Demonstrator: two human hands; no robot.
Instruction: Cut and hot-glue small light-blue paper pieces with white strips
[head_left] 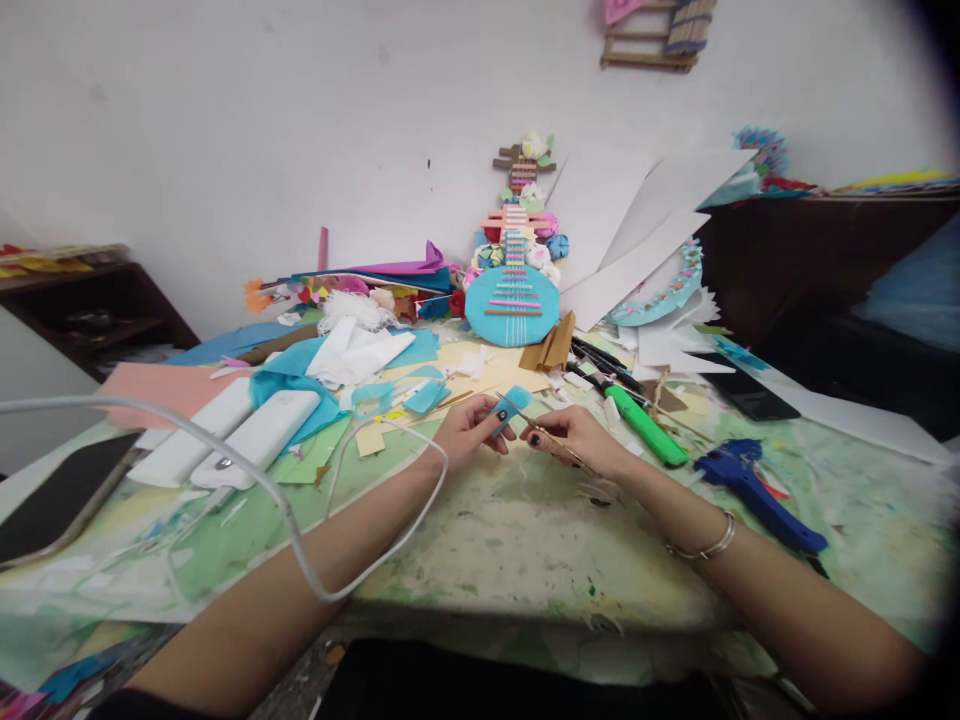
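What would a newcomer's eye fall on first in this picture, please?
Probably the blue stringed craft instrument, standing upright at the back of the table. In front of it, the left hand holds a small blue piece and the right hand scissors. A bright green tool and a blue glue gun lie to the right.

The central paper scrap (519, 396) was light blue. The far model lute (487, 322) was turquoise, striped lengthwise in white, crosswise in pink and brown. The right-hand glue gun (759, 495) was dark blue; the near tablecloth (480, 545), pale green, dark-flecked.
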